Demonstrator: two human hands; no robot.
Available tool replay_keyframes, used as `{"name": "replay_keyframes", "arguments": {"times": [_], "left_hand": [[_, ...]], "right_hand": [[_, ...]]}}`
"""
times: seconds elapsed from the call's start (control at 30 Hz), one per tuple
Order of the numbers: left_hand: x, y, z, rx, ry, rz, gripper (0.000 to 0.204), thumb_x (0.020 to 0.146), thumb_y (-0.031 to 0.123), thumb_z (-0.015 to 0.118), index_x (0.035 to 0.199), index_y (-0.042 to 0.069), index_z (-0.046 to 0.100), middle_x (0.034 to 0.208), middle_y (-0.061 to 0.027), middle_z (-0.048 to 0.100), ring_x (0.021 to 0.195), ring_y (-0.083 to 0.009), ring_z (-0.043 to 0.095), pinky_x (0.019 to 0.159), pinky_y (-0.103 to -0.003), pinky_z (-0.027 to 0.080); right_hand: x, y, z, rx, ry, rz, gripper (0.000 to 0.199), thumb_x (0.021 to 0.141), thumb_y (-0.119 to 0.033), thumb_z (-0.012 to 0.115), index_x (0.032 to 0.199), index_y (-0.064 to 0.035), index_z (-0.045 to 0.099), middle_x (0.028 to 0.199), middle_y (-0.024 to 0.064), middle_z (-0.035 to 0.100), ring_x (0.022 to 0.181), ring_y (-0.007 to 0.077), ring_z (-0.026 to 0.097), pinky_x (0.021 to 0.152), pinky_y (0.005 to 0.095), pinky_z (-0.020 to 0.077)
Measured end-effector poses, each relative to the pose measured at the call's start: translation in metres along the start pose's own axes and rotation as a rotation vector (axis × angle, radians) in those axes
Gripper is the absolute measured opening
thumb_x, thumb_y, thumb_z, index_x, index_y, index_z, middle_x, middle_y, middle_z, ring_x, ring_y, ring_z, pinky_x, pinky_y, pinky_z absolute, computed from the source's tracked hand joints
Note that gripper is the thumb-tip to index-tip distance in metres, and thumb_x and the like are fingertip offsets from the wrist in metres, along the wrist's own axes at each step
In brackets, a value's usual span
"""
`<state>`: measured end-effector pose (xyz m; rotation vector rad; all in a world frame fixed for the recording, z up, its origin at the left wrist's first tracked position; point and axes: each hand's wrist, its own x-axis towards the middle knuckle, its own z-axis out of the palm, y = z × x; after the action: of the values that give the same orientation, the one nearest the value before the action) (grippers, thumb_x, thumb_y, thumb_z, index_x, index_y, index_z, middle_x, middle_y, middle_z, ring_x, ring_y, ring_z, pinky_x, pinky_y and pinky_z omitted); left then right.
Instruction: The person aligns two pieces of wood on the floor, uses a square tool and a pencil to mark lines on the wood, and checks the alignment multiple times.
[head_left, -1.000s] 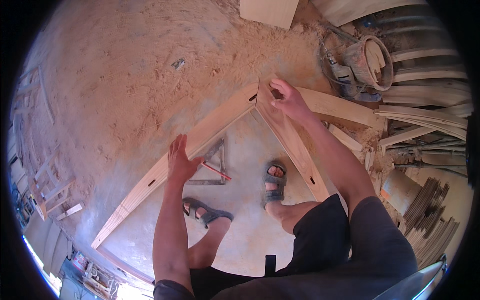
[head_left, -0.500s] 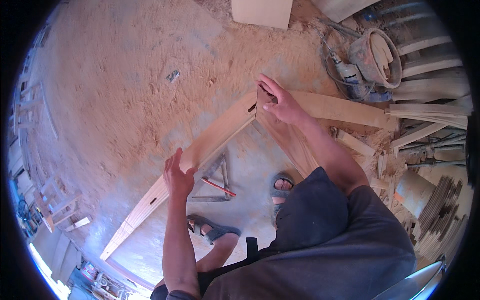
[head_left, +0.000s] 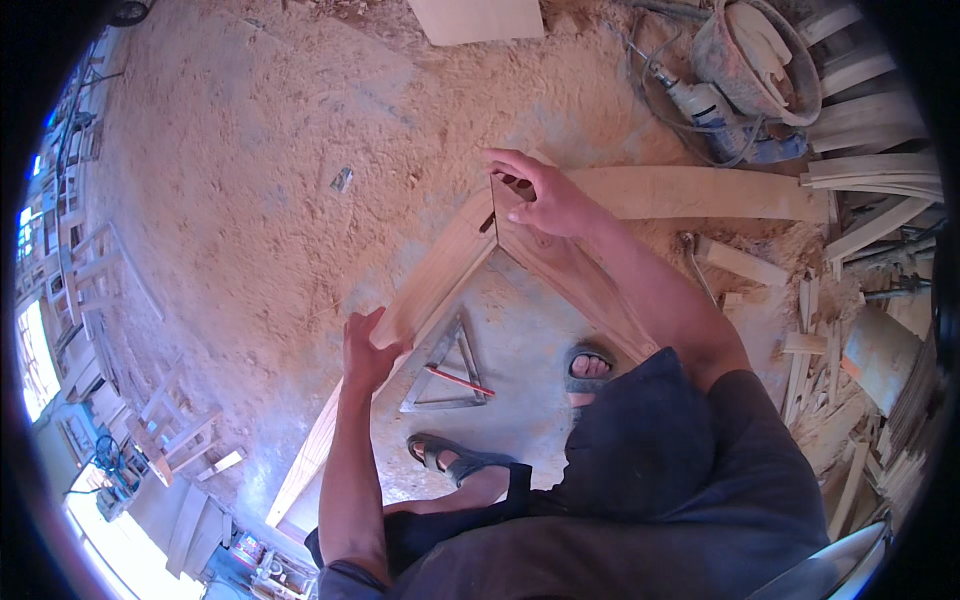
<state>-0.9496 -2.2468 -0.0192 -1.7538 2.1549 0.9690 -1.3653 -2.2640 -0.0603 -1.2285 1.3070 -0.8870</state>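
Two wooden boards meet at an angle in front of me. The left board (head_left: 433, 272) slopes down to the lower left and has a dark slot near the joint. The right board (head_left: 572, 272) runs toward my knee, with visible grain. My right hand (head_left: 543, 198) grips the right board's upper end, fingers over the far edge and thumb on its face. Farther down the left board, my left hand (head_left: 370, 352) straddles it, thumb and fingers at opposite edges. Beneath, on the floor, lie a metal triangular frame (head_left: 463, 403) and a red pencil-like stick (head_left: 458, 380) across it.
A curved plank (head_left: 690, 193) lies behind my right arm. At the upper right are a corded power tool (head_left: 708, 108) and a dirty bucket (head_left: 728, 62). Offcuts (head_left: 740, 260) and stacked slats (head_left: 870, 125) line the right side. Sawdust covers much of the floor (head_left: 250, 200).
The view has shifted, and the joined boards appear more steeply tilted. My left hand has turned, its fingers now bent across the left board. The right hand keeps its grip at the joint.
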Motion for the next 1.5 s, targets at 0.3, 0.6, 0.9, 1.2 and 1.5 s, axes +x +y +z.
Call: {"name": "replay_keyframes", "arguments": {"times": [0.3,0.6,0.9,1.2,1.5], "left_hand": [[0.013,-0.021,0.023,-0.153,0.014,0.056,0.083,0.068,0.034,0.092,0.139,0.004,0.062,0.128,-0.0212,0.067,0.123,-0.038,0.061,0.108,-0.045,0.048],[-0.015,0.015,0.024,-0.126,0.265,0.084,0.08,0.074,0.032,0.09,0.142,0.003,0.058,0.138,-0.021,0.061,0.132,-0.0395,0.053,0.113,-0.049,0.04],[-0.104,0.023,0.083,-0.07,0.625,0.178,0.049,0.088,0.01,0.073,0.134,-0.002,0.059,0.135,-0.0239,0.059,0.129,-0.0463,0.051,0.112,-0.058,0.037],[-0.15,0.035,0.171,-0.423,0.166,-0.239,0.063,0.085,0.025,0.081,0.136,-0.001,0.055,0.114,-0.0214,0.061,0.107,-0.0408,0.059,0.094,-0.051,0.048],[-0.14,0.055,0.186,-0.233,0.047,-0.15,0.067,0.081,0.014,0.073,0.142,0.002,0.048,0.117,-0.0253,0.064,0.111,-0.0444,0.061,0.096,-0.052,0.05]], "right_hand": [[-0.002,0.005,0.019,-0.079,0.131,0.062,0.063,0.081,-0.001,0.064,0.143,-0.009,0.056,0.134,0.0156,0.065,0.124,0.0313,0.062,0.104,0.0401,0.051],[-0.09,-0.019,0.154,-0.564,-0.188,-0.669,0.035,0.077,-0.006,0.068,0.112,-0.0087,0.072,0.097,0.0117,0.068,0.092,0.033,0.066,0.081,0.0463,0.0534],[-0.148,0.035,0.256,-0.867,-0.648,-0.568,0.017,0.086,-0.02,0.061,0.083,-0.0044,0.066,0.097,0.0145,0.066,0.092,0.0304,0.067,0.076,0.0451,0.053],[-0.152,-0.002,0.199,-0.645,-0.532,-0.062,0.016,0.086,-0.014,0.064,0.1,-0.0065,0.063,0.1,0.0148,0.068,0.097,0.034,0.069,0.08,0.0462,0.056],[-0.153,-0.046,0.097,-0.265,-0.035,0.124,0.014,0.087,0.003,0.058,0.098,-0.0038,0.063,0.097,0.0164,0.068,0.089,0.0335,0.068,0.073,0.0429,0.0522]]}}
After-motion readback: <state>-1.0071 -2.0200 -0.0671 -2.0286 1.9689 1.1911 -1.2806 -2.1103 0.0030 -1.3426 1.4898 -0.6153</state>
